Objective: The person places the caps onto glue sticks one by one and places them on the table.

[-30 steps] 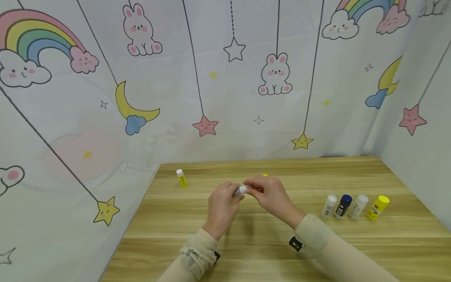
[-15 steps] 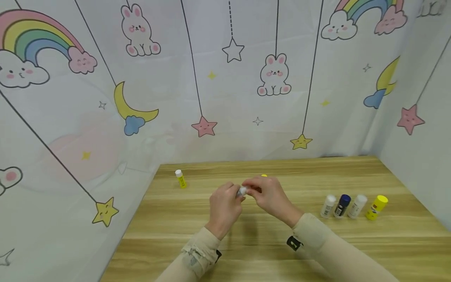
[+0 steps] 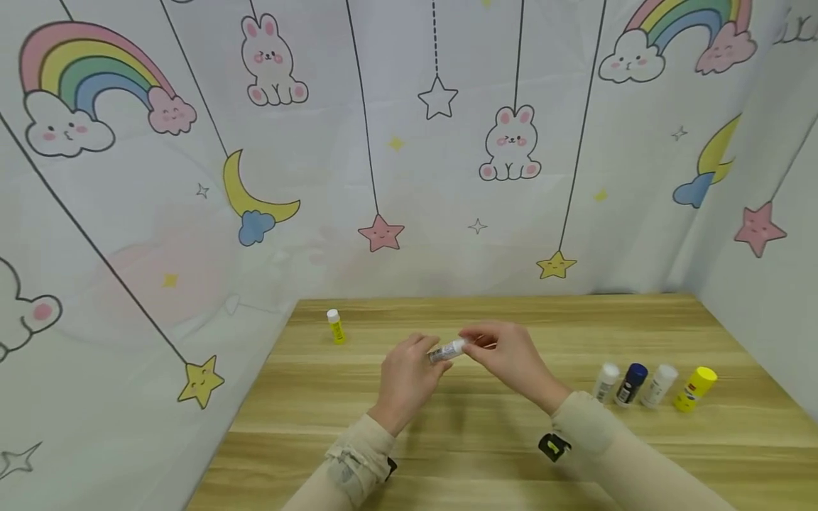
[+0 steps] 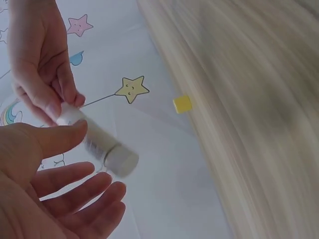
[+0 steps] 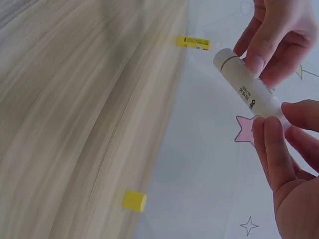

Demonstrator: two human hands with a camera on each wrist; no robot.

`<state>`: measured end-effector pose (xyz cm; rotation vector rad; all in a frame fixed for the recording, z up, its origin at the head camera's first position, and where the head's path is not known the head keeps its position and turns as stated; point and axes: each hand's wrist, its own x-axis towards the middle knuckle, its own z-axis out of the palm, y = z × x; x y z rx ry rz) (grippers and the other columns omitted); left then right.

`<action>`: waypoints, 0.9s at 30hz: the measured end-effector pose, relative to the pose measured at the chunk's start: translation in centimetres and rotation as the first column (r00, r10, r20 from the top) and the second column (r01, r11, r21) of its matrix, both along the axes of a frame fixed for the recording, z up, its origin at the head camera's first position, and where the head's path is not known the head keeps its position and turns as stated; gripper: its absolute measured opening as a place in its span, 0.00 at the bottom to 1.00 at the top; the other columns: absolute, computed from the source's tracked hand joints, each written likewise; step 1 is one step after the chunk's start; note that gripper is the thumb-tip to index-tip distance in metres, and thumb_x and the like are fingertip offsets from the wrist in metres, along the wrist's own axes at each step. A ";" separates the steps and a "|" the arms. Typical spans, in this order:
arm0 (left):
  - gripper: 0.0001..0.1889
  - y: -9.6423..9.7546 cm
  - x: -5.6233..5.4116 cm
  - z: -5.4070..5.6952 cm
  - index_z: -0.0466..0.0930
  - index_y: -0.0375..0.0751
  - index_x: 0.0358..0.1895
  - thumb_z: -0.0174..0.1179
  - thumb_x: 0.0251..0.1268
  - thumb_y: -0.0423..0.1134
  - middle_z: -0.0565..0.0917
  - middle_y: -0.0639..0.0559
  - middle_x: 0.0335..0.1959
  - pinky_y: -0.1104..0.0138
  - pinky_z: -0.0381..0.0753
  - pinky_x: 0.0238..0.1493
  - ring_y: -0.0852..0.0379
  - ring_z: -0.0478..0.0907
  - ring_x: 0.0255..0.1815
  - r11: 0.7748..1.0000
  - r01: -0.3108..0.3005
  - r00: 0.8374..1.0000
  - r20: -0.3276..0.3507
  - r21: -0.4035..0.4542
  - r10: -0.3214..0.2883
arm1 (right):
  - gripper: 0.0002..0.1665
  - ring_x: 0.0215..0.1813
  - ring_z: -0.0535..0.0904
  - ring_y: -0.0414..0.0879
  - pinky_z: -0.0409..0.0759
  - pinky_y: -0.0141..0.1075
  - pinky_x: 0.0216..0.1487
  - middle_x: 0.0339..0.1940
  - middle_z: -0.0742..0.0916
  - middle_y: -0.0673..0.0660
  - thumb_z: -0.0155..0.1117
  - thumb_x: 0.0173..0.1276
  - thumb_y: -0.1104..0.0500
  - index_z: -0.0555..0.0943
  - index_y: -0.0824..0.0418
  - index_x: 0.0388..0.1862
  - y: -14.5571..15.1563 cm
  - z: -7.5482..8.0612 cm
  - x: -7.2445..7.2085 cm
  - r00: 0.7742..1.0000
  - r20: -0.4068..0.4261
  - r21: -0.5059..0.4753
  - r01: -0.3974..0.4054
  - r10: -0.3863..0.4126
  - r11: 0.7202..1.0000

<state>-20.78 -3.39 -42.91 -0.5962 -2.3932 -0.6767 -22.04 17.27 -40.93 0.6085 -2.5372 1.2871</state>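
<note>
A white glue stick [image 3: 447,350] with printed lettering is held up between both hands over the table. My right hand [image 3: 505,362] pinches its right end between thumb and fingertips, as the right wrist view also shows. My left hand [image 3: 409,380] is around the other end. In the left wrist view its thumb [image 4: 62,141] overlaps the tube, while the other fingers [image 4: 82,199] are spread loosely away from it. The smooth end [image 4: 122,161] beyond a seam sticks out past the left hand.
A yellow glue stick with a white cap [image 3: 336,328] stands at the back left. At the right stand a white one [image 3: 605,382], a dark blue one [image 3: 631,384], another white one [image 3: 659,385] and a yellow one [image 3: 696,388]. A yellow piece [image 5: 134,200] appears in both wrist views.
The right hand has shifted slightly right, and more of the white glue stick shows between the hands. The left hand's hold looks looser. The head view has shifted a little.
</note>
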 end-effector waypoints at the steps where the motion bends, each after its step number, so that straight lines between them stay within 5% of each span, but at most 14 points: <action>1: 0.22 -0.1 0.0 -0.1 0.88 0.40 0.47 0.79 0.51 0.46 0.86 0.50 0.40 0.62 0.84 0.34 0.55 0.84 0.36 1.000 -0.003 1.000 0.004 0.000 0.003 | 0.12 0.38 0.84 0.36 0.84 0.33 0.38 0.43 0.88 0.44 0.74 0.65 0.57 0.89 0.49 0.48 0.3 0.0 0.0 1.000 -0.001 0.014 0.010 -0.010 1.000; 7: 0.20 -0.8 -0.3 -0.1 0.88 0.40 0.48 0.76 0.56 0.48 0.86 0.50 0.42 0.59 0.84 0.38 0.53 0.84 0.41 0.999 -0.025 1.000 -0.018 0.033 0.025 | 0.10 0.36 0.84 0.37 0.84 0.33 0.37 0.39 0.87 0.45 0.75 0.64 0.60 0.89 0.53 0.45 1.6 -0.3 0.0 1.000 -0.008 0.076 0.010 -0.009 0.997; 19: 0.14 -2.7 -1.8 0.2 0.87 0.40 0.48 0.74 0.60 0.40 0.86 0.49 0.41 0.62 0.83 0.29 0.53 0.84 0.34 0.988 -0.098 0.992 -0.072 0.120 0.107 | 0.10 0.35 0.83 0.37 0.83 0.31 0.35 0.42 0.88 0.48 0.75 0.63 0.63 0.89 0.54 0.43 3.8 -0.9 0.6 1.000 -0.022 0.203 0.003 0.001 0.979; 27: 0.13 -4.2 -2.9 0.3 0.87 0.41 0.48 0.72 0.62 0.39 0.86 0.48 0.42 0.59 0.83 0.32 0.52 0.84 0.35 0.976 -0.152 0.987 -0.023 0.157 0.158 | 0.09 0.34 0.81 0.36 0.81 0.31 0.33 0.38 0.87 0.46 0.74 0.63 0.62 0.89 0.55 0.43 5.1 -1.2 0.8 1.000 -0.018 0.298 0.022 -0.018 0.954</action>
